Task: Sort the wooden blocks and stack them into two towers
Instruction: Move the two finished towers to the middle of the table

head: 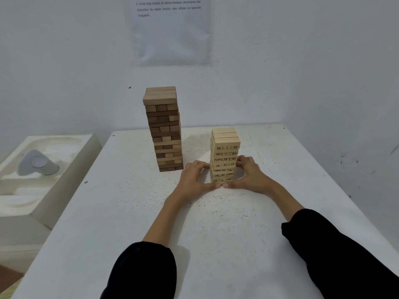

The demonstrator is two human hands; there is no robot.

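Two block towers stand on the white table [216,223]. The taller tower of brown and tan blocks [164,130] rises at the back, left of centre. The shorter tower of pale numbered blocks [225,154] stands to its right. My left hand [194,175] cups the left side of the pale tower near its base, fingers curled against the blocks. On the tower's right side my right hand [250,173] does the same. Both thumbs meet on the table in front of the tower's foot. Both towers are upright.
A white moulded foam tray [43,169] with a grey object [37,164] in it sits left of the table. A printed sheet [170,29] hangs on the wall behind. The table's right edge runs close to the wall.
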